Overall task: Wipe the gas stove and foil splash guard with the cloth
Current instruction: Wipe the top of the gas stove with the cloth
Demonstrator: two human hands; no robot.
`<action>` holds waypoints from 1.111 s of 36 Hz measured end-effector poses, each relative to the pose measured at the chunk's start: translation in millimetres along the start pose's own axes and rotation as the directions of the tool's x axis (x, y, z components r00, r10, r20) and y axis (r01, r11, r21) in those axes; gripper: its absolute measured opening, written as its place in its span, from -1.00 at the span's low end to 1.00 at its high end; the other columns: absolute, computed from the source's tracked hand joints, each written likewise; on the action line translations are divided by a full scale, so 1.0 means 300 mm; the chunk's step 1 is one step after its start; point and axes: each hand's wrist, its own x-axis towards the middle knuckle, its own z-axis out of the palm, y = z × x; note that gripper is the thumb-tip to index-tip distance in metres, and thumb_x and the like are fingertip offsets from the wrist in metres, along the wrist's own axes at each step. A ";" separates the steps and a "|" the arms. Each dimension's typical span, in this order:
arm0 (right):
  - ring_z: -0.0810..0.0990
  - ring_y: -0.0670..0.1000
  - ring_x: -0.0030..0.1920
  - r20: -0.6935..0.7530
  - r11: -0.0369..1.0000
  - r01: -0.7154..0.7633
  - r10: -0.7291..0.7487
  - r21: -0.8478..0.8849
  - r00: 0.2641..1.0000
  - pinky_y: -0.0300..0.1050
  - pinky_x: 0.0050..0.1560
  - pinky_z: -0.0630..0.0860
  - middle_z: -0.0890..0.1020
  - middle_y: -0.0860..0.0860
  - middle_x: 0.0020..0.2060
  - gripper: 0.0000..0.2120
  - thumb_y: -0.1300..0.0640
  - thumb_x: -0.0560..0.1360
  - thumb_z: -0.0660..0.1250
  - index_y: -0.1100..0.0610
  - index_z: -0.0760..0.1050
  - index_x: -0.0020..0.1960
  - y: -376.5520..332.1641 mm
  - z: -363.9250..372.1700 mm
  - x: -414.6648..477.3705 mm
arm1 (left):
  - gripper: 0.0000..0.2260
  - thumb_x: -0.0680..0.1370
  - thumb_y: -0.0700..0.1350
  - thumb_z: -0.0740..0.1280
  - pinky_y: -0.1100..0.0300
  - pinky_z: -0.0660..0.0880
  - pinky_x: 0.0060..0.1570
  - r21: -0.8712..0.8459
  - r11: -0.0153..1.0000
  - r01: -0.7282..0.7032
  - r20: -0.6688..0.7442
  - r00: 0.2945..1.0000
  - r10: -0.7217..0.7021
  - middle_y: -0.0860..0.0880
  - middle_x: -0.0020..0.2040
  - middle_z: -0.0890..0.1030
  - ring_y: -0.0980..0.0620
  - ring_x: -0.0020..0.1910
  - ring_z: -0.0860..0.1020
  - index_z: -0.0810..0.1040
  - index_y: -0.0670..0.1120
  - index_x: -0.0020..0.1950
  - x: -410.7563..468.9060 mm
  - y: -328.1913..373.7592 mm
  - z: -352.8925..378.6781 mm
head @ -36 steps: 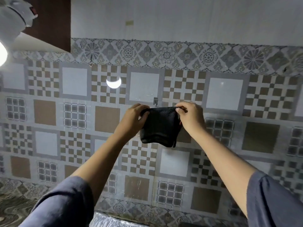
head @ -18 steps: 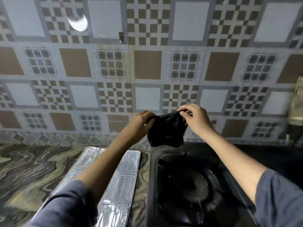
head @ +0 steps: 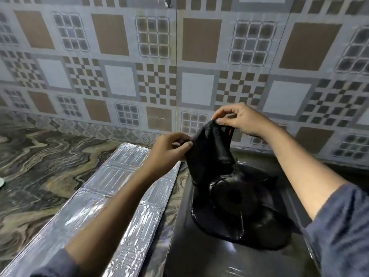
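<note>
both hands pinch the black cloth (head: 209,148) above the gas stove (head: 199,236): left hand (head: 167,151) fingers clamped on its left edge, right hand (head: 239,118) fingers on its top corner. wiping looks not yet begun; stove and foil splash guard (head: 103,196), lying flat on the counter (head: 36,156), remain. no containers visible.

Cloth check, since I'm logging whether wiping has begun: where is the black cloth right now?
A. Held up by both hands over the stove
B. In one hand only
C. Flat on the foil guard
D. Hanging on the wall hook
A: the left hand and right hand each pinch an edge of the black cloth, which hangs above the gas stove, clear of the foil splash guard.
</note>
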 end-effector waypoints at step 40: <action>-0.11 0.24 0.51 0.003 0.750 -0.503 0.559 -0.429 0.829 0.25 0.45 0.03 -0.01 0.11 0.52 -0.30 -0.30 0.53 0.02 0.06 -0.01 0.51 0.301 0.309 0.170 | -0.70 0.60 -0.15 0.17 0.44 0.20 -0.09 0.127 0.947 0.295 -0.227 0.938 -0.262 0.06 0.12 0.44 0.15 0.13 0.39 0.41 -0.17 0.32 0.098 -0.255 0.216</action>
